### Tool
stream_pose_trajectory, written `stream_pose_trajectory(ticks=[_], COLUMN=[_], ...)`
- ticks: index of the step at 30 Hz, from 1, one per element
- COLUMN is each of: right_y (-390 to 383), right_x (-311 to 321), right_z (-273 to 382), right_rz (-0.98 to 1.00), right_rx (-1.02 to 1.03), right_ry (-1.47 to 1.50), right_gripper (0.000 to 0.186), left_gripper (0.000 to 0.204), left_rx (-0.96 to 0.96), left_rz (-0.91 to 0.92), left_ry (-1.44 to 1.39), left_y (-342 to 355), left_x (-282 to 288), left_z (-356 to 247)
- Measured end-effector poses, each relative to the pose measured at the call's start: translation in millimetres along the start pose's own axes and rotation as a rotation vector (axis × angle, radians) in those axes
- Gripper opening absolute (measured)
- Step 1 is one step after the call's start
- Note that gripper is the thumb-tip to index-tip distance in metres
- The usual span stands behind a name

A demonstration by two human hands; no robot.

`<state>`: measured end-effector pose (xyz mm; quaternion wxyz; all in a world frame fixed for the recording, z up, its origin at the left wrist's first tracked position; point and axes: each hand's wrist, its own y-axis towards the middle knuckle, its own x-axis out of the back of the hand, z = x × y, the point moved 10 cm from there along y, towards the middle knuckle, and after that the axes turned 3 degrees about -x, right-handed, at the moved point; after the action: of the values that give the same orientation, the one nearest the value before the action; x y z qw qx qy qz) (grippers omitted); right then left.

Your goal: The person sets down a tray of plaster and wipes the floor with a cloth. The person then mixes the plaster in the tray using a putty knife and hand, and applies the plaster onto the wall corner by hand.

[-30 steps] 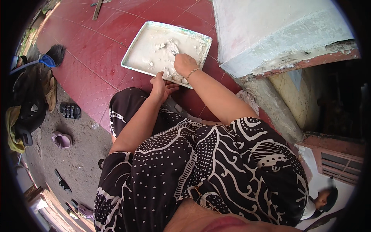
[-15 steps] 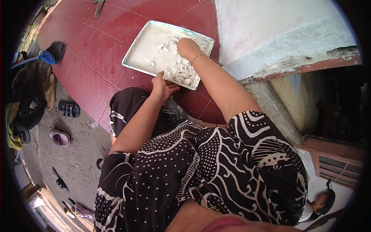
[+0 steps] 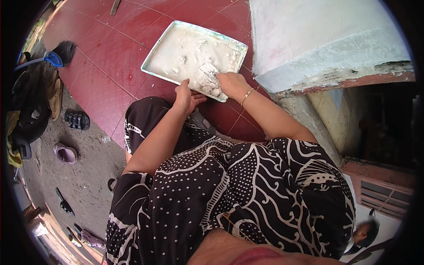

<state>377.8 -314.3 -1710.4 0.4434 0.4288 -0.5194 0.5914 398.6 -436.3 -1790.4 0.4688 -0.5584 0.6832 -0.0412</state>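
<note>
A shallow rectangular tray (image 3: 161,51) with pale green, smeared rims sits tilted in angle on red tiles, holding creamy white paste with lumps, thickest at its near right corner. My right hand (image 3: 230,83) is closed on a flat scraper (image 3: 208,69) coated in the paste, its blade in the mixture at the right half. My left hand (image 3: 187,97) holds the tray's near edge, thumb at the rim and fingers spread under it.
A whitewashed wall block (image 3: 318,35) with a dark recess below stands right. At left are a blue broom (image 3: 53,58), black sandals (image 3: 77,119), a lilac clog (image 3: 65,153) and other footwear on rough ground. Another person (image 3: 364,234) is at lower right. A wooden stick (image 3: 115,6) lies at the top.
My right hand went up across the tray, then came back down and to the right, showing the scraper blade. The tray shifted slightly up and right; my left hand still holds it.
</note>
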Motion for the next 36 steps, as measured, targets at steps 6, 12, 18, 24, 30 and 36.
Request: stream_pose_trajectory(ticks=[6, 12, 18, 24, 30, 36], right_y=[34, 66, 31, -16, 5, 81], right_x=[43, 14, -8, 3, 46, 34], right_z=[-29, 18, 35, -11, -40, -57], right_rz=[-0.012, -0.048, -0.008, 0.032, 0.003, -0.076], right_rx=[0.0, -0.026, 0.073, 0.09, 0.103, -0.085], right_ry=[0.033, 0.131, 0.04, -0.065, 0.127, 0.09], right_gripper=[0.024, 0.024, 0.024, 0.024, 0.026, 0.025], left_gripper=[0.057, 0.055, 0.051, 0.05, 0.052, 0.053], left_rx=[-0.033, -0.006, -0.017, -0.008, -0.034, -0.026], left_rz=[-0.078, -0.008, -0.004, -0.027, -0.059, -0.02], left_ry=[0.028, 0.016, 0.021, 0.009, 0.038, 0.044], left_y=[-17, -9, 4, -6, -21, -18], left_x=[-9, -22, -11, -16, -16, -31], left_z=[8, 25, 12, 14, 19, 18])
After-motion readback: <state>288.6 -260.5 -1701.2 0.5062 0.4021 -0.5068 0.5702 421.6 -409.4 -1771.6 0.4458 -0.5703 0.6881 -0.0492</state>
